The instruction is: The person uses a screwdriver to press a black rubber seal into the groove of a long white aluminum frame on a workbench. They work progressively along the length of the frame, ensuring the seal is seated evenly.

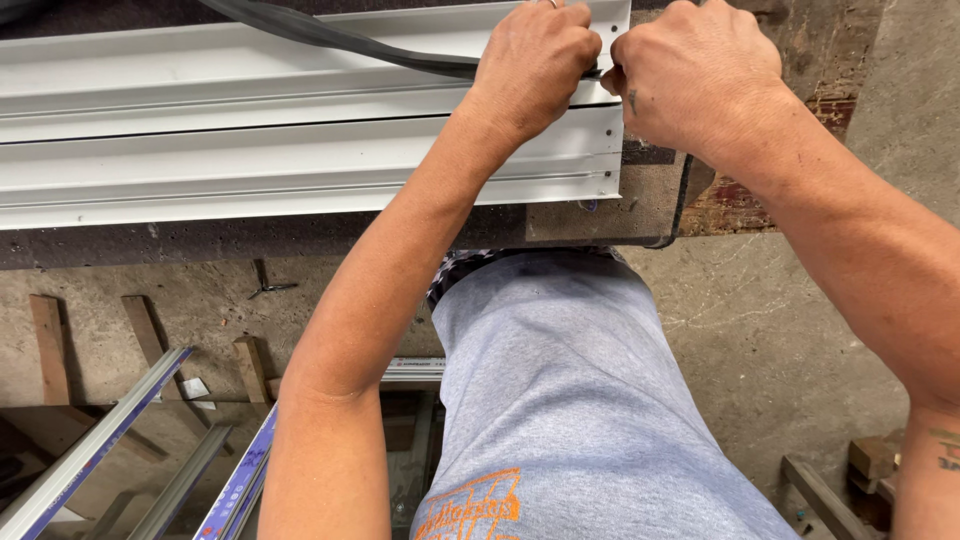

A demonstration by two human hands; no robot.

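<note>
Grey shirt [570, 400] fills the foreground. Both hands, left [535, 60] and right [695, 75], are pinched shut on the black gasket [330, 35], pressing it onto the white frame's [300, 150] end, atop the bench [560, 215].

The person wears a light grey cotton T-shirt [570, 400] with an orange printed design [475, 508] low on the front, partly cut off by the picture's edge. A strip of dark and white checked fabric [462, 264] shows at the shirt's upper rim. Both forearms are bare, with no sleeves reaching them. The right forearm carries a small dark tattoo [945, 450] near the picture's edge, and the right hand [695, 75] has a small dark mark. A ring shows on the left hand [535, 60].
</note>
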